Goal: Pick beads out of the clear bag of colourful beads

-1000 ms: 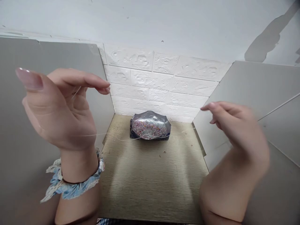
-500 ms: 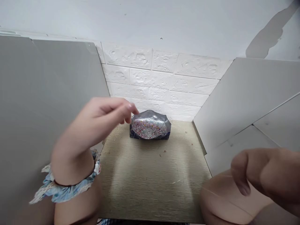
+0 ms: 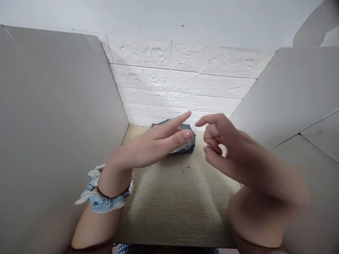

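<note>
My left hand (image 3: pixel 152 146) is stretched out in front of a glittery dark pouch (image 3: pixel 189 145), hiding much of it. Its fingers are extended and hold nothing. A light blue ruffled scrunchie (image 3: pixel 108 203) with lace edging circles the left wrist. To the right of the pouch hovers my right hand (image 3: pixel 229 146), index finger reaching left and thumb apart, the other fingers curled. Nothing shows between them. A small gap separates the two hands. The pouch rests on the wooden tabletop (image 3: pixel 172 204) near the back wall.
A white brick-patterned wall (image 3: pixel 156 79) closes off the back. Grey panels stand on the left (image 3: pixel 60 106) and right (image 3: pixel 299 95) of the tabletop. A few small crumbs (image 3: pixel 188 167) lie in front of the pouch.
My right hand has risen from the lower right and moved in toward the middle. My left hand has shifted right, its fingers straightening, and now covers much of the pouch. The view has tilted slightly.
</note>
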The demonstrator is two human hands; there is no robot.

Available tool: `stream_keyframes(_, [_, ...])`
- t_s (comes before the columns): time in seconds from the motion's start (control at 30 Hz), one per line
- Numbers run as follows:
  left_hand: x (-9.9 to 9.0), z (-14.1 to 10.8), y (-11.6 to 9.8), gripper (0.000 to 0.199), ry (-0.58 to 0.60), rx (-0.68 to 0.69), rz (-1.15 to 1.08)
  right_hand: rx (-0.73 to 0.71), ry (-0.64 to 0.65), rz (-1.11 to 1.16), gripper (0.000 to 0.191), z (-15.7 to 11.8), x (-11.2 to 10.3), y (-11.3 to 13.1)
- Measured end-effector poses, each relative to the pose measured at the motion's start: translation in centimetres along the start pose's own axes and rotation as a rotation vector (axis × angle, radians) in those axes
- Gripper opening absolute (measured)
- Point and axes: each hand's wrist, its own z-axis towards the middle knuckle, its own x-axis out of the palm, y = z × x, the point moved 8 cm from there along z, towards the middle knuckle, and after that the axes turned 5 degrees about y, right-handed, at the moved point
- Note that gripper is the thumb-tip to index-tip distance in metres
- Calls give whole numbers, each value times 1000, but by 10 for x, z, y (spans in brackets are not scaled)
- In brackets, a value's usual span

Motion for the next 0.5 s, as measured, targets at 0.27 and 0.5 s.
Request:
stream_keyframes(0.27, [22, 20, 9, 36, 194, -22, 70, 108, 63, 14, 36, 25, 19, -19])
stream_keyframes(0.5, [-47, 21, 69, 34, -336, -264, 401, 223, -272, -35, 24, -4, -25, -29])
